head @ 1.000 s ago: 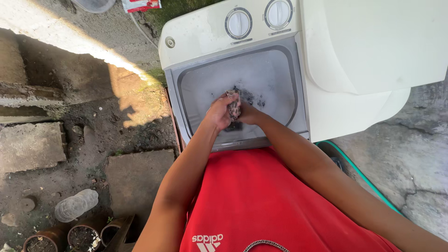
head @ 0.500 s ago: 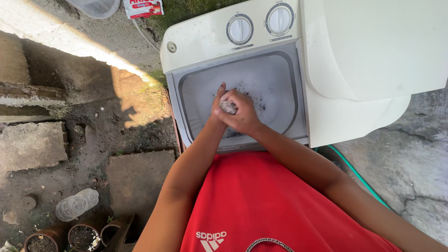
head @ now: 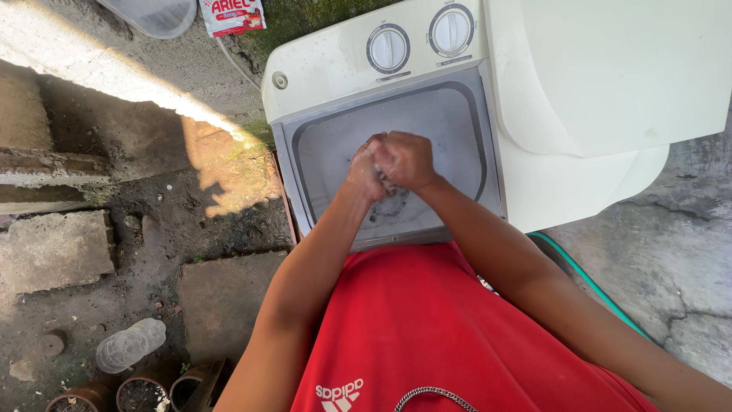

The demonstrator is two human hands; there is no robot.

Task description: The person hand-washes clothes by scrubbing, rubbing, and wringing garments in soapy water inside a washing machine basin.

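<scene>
Washing machine [head: 328, 65]: we stand over a cream twin-tub washer with two dials at its far edge; its lid [head: 610, 69] is swung open to our right.
Wash tub [head: 320, 152]: grey, open, holding soapy water; both our hands meet above its middle.
Right hand [head: 408, 159]: curled closed, knuckles up, pressed against the left.
Left hand [head: 364, 169]: curled closed too, touching the right.
Dark cloth [head: 386, 185]: a small wet piece, bunched between the two hands, showing just under our fingers [head: 375, 146] and trailing down towards the water.
Key relation: the cloth sits inside both grips, neither hand nearer; we cannot tell its long axis.
</scene>
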